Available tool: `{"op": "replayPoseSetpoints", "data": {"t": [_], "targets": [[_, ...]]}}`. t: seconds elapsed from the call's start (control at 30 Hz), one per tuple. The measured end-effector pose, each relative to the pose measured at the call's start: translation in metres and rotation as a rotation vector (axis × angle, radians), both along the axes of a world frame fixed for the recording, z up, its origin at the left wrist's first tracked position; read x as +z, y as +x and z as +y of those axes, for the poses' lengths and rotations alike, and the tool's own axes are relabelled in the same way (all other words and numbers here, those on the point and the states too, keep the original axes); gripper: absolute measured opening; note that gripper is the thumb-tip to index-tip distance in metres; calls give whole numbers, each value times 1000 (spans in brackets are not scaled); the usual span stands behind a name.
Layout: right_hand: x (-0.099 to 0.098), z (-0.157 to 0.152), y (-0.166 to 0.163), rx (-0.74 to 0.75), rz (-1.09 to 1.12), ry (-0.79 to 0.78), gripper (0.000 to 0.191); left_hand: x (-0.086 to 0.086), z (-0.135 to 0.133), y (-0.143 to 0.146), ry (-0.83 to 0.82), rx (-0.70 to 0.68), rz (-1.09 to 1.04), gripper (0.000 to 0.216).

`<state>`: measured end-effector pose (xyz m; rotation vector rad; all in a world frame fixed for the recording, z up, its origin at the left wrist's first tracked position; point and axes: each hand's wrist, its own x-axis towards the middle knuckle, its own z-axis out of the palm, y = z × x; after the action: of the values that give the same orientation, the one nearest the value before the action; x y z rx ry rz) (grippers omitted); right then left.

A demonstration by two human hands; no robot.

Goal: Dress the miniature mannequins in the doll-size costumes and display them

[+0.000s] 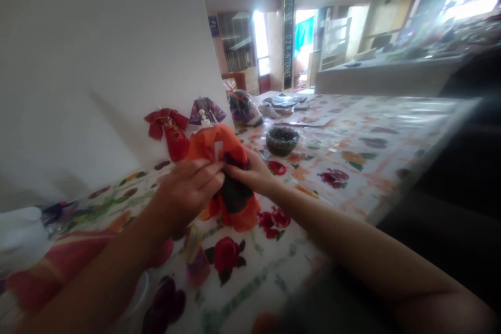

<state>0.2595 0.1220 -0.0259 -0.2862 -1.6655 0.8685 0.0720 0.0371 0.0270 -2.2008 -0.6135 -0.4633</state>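
Both my hands meet over a small orange doll dress (219, 148) with a dark inner layer, held just above the flowered tablecloth (352, 146). My left hand (188, 193) has its fingers closed on the cloth from the left. My right hand (250, 172) pinches the same dress from the right. A white tag or strip shows on the orange cloth near my fingertips.
A red miniature dress (170, 130) and a purple one (206, 109) lean against a white board (109, 52) behind. A dark woven bowl (282, 140) and a plastic-wrapped bundle (245, 108) sit further back. The table edge runs along the right.
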Motion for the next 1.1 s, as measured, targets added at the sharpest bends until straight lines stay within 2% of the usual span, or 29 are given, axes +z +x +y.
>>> {"op": "replayPoseSetpoints", "data": {"t": [0.13, 0.27, 0.53, 0.67, 0.9, 1.1], "targets": [[0, 0, 0, 10, -1, 4, 21, -1, 4, 6, -98, -51, -221, 21], [0, -2, 2, 26, -3, -10, 21, 2, 4, 14, -205, -25, -393, 14], [-2, -4, 3, 113, -38, -80, 29, 5, -3, 18, -255, 48, -457, 9], [-6, -3, -2, 88, -15, -38, 31, 9, -6, 18, -282, 76, -460, 8], [-8, -5, -7, -24, -24, 75, 29, 21, -9, 22, -501, 183, -629, 5], [-12, -5, -7, -117, -60, 143, 29, 9, -3, 29, -371, 131, -698, 5]]}}
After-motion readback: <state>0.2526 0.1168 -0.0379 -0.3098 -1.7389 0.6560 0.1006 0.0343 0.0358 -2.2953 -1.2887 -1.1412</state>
